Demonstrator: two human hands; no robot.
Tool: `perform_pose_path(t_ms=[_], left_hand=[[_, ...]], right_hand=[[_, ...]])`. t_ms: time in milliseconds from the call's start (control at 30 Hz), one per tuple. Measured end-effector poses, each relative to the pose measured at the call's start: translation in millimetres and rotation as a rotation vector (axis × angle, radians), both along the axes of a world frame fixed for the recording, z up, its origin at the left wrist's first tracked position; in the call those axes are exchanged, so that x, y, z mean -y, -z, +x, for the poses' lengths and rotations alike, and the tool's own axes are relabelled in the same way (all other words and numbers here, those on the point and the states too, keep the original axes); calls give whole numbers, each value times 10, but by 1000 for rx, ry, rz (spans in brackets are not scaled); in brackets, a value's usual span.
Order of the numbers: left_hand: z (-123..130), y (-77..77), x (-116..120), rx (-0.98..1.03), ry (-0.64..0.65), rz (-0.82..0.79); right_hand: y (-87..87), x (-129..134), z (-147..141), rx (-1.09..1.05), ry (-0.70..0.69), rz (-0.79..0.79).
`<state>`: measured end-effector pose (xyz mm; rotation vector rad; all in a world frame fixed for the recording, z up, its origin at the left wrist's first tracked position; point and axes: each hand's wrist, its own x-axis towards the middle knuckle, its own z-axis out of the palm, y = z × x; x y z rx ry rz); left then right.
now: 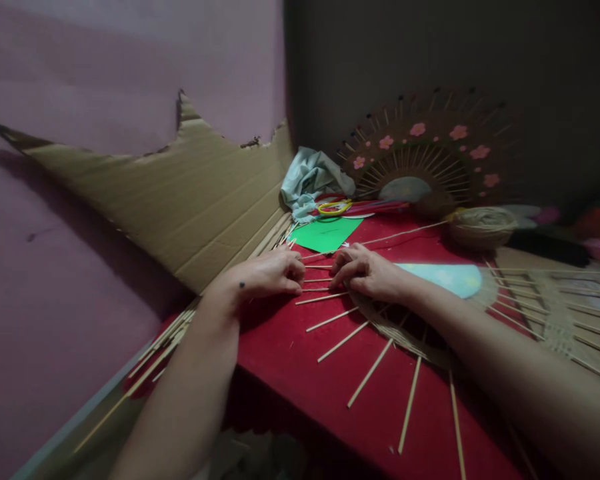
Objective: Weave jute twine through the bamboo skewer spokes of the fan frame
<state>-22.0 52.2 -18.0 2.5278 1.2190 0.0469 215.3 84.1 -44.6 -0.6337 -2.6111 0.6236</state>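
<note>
woven fan (397, 335) spreads below the frame's centre; left hand (279, 272) and right hand (363, 272) curl fingers at its sticks (321, 299); what each pinches, i cannot tell.

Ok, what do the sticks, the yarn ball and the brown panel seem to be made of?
Sticks: probably bamboo or wood, matte; pale, straight and thin.
Yarn ball: perhaps jute or cotton, dull; wound beige strands.
Panel: likely corrugated cardboard, matte; brown, with parallel creases, ragged edge.

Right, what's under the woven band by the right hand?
The red tabletop shows past its near edge, between the spread sticks. Whatever lies beneath the woven band is hidden, by the band itself and the right forearm.
</note>
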Motion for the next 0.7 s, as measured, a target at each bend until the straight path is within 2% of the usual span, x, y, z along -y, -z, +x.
perform_pose_path(t_ms=[233, 567, 700], left_hand=[[-18, -28, 71, 113, -80, -137], [-22, -35, 134, 160, -65, -32], [1, 23, 201, 192, -58, 27]], right_hand=[[-11, 3, -3, 18, 21, -1], [-49, 46, 5, -6, 130, -108], [-56, 55, 7, 3, 107, -51]])
